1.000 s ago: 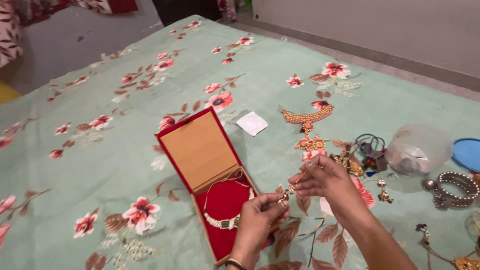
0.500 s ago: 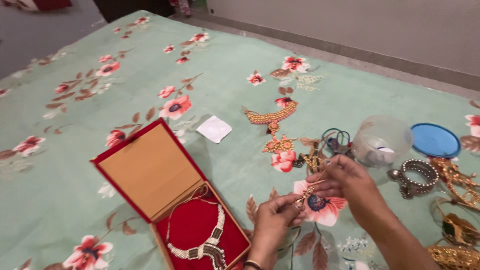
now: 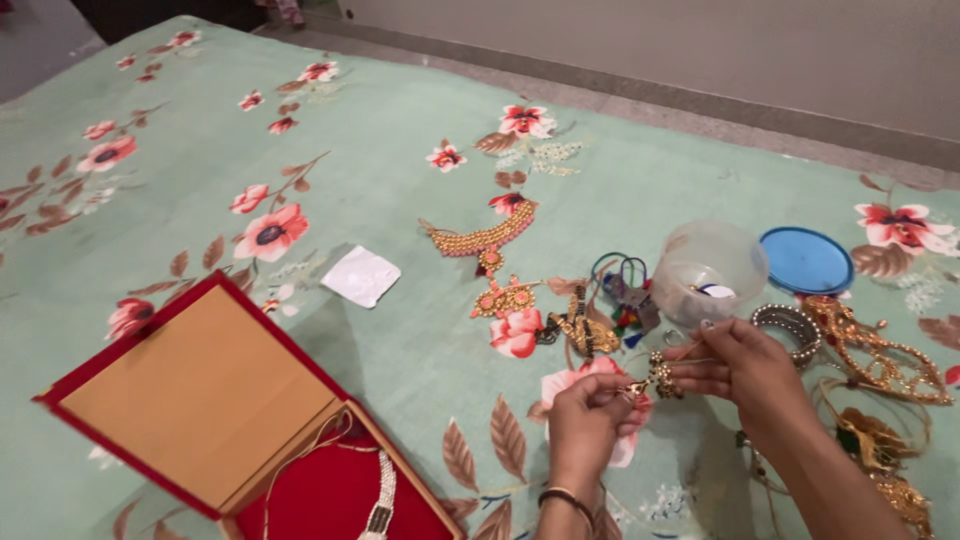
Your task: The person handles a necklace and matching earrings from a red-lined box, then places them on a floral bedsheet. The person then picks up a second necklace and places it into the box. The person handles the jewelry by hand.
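Observation:
My left hand (image 3: 583,418) and my right hand (image 3: 742,364) meet over a green floral bedsheet (image 3: 380,170), both pinching a small gold jewellery piece (image 3: 655,378) between their fingertips. A thin bracelet circles my left wrist. To the lower left lies an open red jewellery box (image 3: 200,400) with a tan lid lining; a white beaded necklace (image 3: 380,505) rests on its red base. A gold necklace (image 3: 480,243) lies spread on the sheet beyond my hands.
A clear plastic tub (image 3: 712,270) and its blue lid (image 3: 806,260) sit at the right, with bangles (image 3: 790,325) and gold ornaments (image 3: 880,360) beside them. A white paper square (image 3: 361,276) lies mid-sheet. Coloured hair bands (image 3: 625,285) and more gold pieces (image 3: 580,330) are nearby.
The view has shifted rightward and nearer; the red box now sits further to the lower left. Both hands stay together on the small gold piece.

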